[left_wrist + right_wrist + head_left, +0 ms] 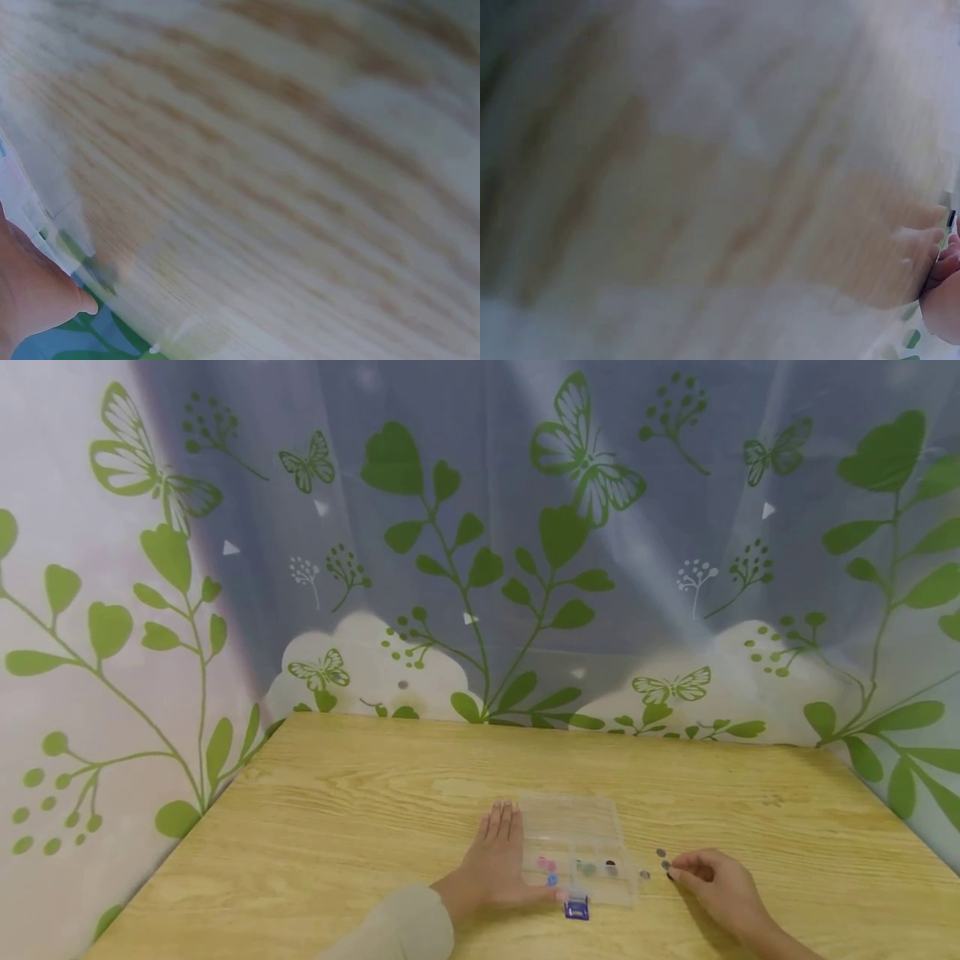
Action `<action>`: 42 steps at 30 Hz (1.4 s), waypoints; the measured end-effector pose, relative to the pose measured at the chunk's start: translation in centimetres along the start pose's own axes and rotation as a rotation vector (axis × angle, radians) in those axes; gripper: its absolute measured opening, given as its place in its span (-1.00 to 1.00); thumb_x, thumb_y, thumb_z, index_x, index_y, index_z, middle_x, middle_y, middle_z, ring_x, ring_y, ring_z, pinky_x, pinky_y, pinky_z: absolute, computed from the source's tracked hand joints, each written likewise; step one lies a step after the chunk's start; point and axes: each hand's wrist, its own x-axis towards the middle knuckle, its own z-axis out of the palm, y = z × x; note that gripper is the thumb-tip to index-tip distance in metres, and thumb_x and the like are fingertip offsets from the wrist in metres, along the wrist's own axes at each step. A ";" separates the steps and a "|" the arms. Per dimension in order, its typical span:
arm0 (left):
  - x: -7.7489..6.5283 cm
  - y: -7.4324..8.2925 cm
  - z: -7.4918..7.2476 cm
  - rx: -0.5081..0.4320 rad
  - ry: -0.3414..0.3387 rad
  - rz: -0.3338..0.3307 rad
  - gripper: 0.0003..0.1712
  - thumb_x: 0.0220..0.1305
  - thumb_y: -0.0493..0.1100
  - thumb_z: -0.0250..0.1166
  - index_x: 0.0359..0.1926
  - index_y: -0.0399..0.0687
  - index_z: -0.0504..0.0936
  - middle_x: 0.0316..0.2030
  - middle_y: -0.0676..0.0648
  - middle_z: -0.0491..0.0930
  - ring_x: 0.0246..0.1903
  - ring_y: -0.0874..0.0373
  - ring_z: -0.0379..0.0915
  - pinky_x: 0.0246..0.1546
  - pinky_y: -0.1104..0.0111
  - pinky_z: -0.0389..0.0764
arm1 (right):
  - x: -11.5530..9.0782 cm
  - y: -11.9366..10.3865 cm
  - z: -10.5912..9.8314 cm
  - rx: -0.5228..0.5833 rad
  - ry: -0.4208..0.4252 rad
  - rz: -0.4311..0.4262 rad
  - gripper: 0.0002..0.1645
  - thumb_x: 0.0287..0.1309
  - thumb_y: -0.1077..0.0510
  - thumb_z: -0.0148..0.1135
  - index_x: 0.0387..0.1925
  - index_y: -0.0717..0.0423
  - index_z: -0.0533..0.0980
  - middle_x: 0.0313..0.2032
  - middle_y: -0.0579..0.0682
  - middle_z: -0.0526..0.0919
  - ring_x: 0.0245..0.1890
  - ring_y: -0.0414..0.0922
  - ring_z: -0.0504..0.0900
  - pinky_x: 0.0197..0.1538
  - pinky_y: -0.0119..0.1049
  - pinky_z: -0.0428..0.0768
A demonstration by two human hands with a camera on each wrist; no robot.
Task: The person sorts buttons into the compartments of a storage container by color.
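Observation:
A clear plastic compartment box [570, 820] lies on the table with its lid folded back. Pink buttons [547, 864], a blue button [552, 879], green ones [588, 867] and a dark button [611, 866] sit in its compartments. Against the box's left side rests my left hand [491, 864], fingers straight, thumb stretched along the front edge near a blue latch [577, 908]. To the right of the box, my right hand [720, 889] pinches a small dark button [670, 875] between thumb and fingertips, low over the table. Only parts of the hands show in the wrist views.
Several loose grey buttons [645, 875] lie on the wooden table [360, 827] between the box and my right hand. A patterned curtain [480, 568] with green leaves and butterflies hangs behind the table's far edge.

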 end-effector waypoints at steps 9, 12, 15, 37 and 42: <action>-0.2 0.2 -0.2 0.016 0.007 -0.003 0.31 -0.02 0.56 0.03 0.40 -0.36 -0.10 0.42 -0.36 -0.16 0.43 -0.19 -0.30 0.43 0.10 -0.12 | -0.1 -0.2 -0.1 -0.035 0.019 -0.029 -0.89 0.02 0.25 0.30 -0.38 0.23 0.60 -0.41 -0.03 0.60 -0.49 -0.35 0.37 -0.41 -0.48 0.39; -0.1 0.2 -0.1 0.014 0.008 -0.002 0.31 -0.02 0.56 0.04 0.39 -0.37 -0.10 0.42 -0.36 -0.16 0.43 -0.19 -0.30 0.43 0.10 -0.12 | -0.1 -0.2 0.1 -0.049 0.021 -0.039 -0.92 0.02 0.27 0.29 -0.39 0.22 0.59 -0.40 -0.02 0.61 -0.48 -0.34 0.40 -0.40 -0.49 0.41; -0.1 0.1 0.0 0.004 0.007 0.000 0.32 -0.02 0.56 0.05 0.39 -0.37 -0.10 0.41 -0.37 -0.16 0.43 -0.20 -0.31 0.43 0.10 -0.12 | -0.1 -0.2 0.2 -0.054 0.015 -0.040 -0.94 0.02 0.30 0.28 -0.40 0.23 0.57 -0.40 -0.02 0.60 -0.47 -0.33 0.40 -0.40 -0.49 0.41; -0.2 0.1 0.0 0.010 0.024 0.013 0.31 -0.01 0.56 0.04 0.39 -0.39 -0.10 0.41 -0.38 -0.16 0.43 -0.21 -0.30 0.43 0.09 -0.11 | 0.3 -0.5 0.0 -0.061 -0.017 -0.026 -0.95 0.09 0.30 0.21 -0.45 0.22 0.52 -0.47 -0.05 0.57 -0.46 -0.26 0.41 -0.42 -0.49 0.38; -0.1 0.0 0.1 0.002 0.024 0.014 0.31 -0.01 0.55 0.04 0.39 -0.40 -0.10 0.41 -0.38 -0.16 0.42 -0.22 -0.30 0.43 0.09 -0.11 | 0.3 -0.5 -0.2 -0.053 0.000 -0.023 -0.94 0.10 0.33 0.17 -0.46 0.24 0.53 -0.44 -0.02 0.61 -0.38 -0.18 0.49 -0.36 -0.46 0.41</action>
